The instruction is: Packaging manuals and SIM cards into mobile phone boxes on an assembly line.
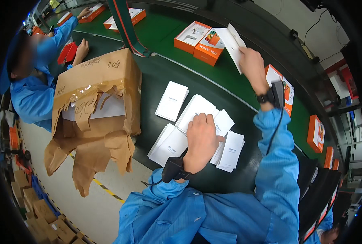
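My left hand (pixel 203 140) lies palm down over several piles of white printed booklets (pixel 169 142), its fingers on the paper and its thumb apart. More booklets (pixel 172 100) lie in a pile beyond it, and others (pixel 231 150) fan out to its right. Farther out to the right, my right hand (pixel 252 65) is closed on a flat white card piece (pixel 230 45), held tilted. Just left of that piece, an open orange and white phone box (pixel 188 40) stands with white contents showing, beside an orange carton part (pixel 209 48) with a phone picture.
A torn brown carton (pixel 95 81) with white paper inside stands at the left. Orange boxes (pixel 317 132) line the green conveyor (pixel 160 36). A dark green post (pixel 126 28) rises at its near edge. At the far left a co-worker in blue (pixel 32 93) handles a red tray (pixel 68 53).
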A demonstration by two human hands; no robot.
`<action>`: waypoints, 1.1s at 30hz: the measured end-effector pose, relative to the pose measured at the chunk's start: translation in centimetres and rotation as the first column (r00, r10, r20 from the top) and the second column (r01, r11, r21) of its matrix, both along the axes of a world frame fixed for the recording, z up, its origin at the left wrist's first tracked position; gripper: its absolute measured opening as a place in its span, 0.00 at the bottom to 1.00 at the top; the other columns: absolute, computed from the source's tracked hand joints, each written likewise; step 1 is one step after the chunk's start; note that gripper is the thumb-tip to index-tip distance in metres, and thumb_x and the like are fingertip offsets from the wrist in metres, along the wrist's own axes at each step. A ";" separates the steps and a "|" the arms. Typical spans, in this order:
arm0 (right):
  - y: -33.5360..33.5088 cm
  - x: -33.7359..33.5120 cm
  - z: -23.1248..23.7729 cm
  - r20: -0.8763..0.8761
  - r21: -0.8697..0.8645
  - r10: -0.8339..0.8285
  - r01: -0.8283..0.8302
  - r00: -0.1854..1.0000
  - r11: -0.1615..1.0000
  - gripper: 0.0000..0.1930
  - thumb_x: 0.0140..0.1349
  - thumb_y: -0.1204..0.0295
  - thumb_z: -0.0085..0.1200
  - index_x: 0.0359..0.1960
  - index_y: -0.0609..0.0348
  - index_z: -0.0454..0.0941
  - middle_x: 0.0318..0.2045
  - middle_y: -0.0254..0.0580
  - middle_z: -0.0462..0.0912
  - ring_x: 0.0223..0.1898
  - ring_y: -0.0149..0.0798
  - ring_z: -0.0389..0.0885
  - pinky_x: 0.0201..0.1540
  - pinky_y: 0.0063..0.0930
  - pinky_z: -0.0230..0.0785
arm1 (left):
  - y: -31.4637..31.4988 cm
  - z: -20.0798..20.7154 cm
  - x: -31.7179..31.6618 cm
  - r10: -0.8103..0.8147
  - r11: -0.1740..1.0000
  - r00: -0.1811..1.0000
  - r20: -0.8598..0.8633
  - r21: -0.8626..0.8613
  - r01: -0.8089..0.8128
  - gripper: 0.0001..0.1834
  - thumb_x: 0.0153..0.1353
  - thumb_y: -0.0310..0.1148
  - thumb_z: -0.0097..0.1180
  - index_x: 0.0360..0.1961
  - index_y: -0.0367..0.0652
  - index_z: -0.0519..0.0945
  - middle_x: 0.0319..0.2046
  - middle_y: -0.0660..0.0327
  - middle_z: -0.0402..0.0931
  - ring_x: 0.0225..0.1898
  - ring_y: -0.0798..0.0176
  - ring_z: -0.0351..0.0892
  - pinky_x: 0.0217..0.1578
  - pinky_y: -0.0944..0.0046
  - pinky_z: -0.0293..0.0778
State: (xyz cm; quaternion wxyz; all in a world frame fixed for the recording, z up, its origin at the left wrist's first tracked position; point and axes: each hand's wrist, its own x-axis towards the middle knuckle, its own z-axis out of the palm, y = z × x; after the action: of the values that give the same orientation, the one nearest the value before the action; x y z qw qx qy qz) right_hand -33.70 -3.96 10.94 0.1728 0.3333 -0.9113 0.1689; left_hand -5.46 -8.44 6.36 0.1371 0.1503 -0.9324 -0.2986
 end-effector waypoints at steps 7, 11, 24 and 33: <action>6.3 6.4 -0.4 -0.080 0.220 -0.125 0.140 0.989 0.965 0.13 0.57 0.83 0.53 0.44 0.74 0.80 0.44 0.58 0.81 0.42 0.57 0.85 0.46 0.44 0.80 | -2.6 -0.4 0.1 0.151 0.989 0.969 -0.196 0.025 -0.149 0.15 0.55 0.31 0.71 0.38 0.37 0.79 0.27 0.49 0.79 0.30 0.43 0.79 0.34 0.53 0.75; 5.0 11.0 0.6 -0.137 0.216 -0.041 0.071 0.990 0.974 0.15 0.56 0.80 0.54 0.45 0.75 0.79 0.48 0.56 0.78 0.48 0.53 0.80 0.46 0.42 0.80 | -7.3 1.0 1.0 0.331 0.661 0.925 -0.186 0.746 -0.086 0.11 0.68 0.34 0.63 0.41 0.35 0.81 0.37 0.58 0.86 0.39 0.66 0.82 0.38 0.63 0.77; 3.6 18.7 4.3 0.487 -0.691 0.761 -0.344 0.429 0.636 0.19 0.66 0.71 0.59 0.55 0.70 0.78 0.48 0.49 0.84 0.49 0.37 0.82 0.55 0.30 0.71 | -7.1 2.3 1.9 0.453 0.511 0.799 -0.396 0.849 0.131 0.13 0.69 0.35 0.63 0.42 0.33 0.83 0.39 0.64 0.82 0.40 0.74 0.76 0.42 0.71 0.73; 4.5 21.1 0.8 0.547 -0.833 0.828 0.174 0.124 0.525 0.13 0.77 0.68 0.48 0.48 0.67 0.79 0.39 0.33 0.83 0.42 0.23 0.77 0.49 0.20 0.69 | -9.5 1.4 1.8 0.323 0.725 0.900 -0.293 0.688 -0.037 0.30 0.54 0.36 0.72 0.52 0.39 0.69 0.43 0.50 0.77 0.45 0.59 0.79 0.48 0.60 0.75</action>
State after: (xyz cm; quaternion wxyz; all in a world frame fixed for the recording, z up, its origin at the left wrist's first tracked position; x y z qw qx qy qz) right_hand -12.64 0.51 11.74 -0.3530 0.2729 -0.5195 0.7287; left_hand -3.62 -17.95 7.73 0.2874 0.2180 -0.6964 -0.6205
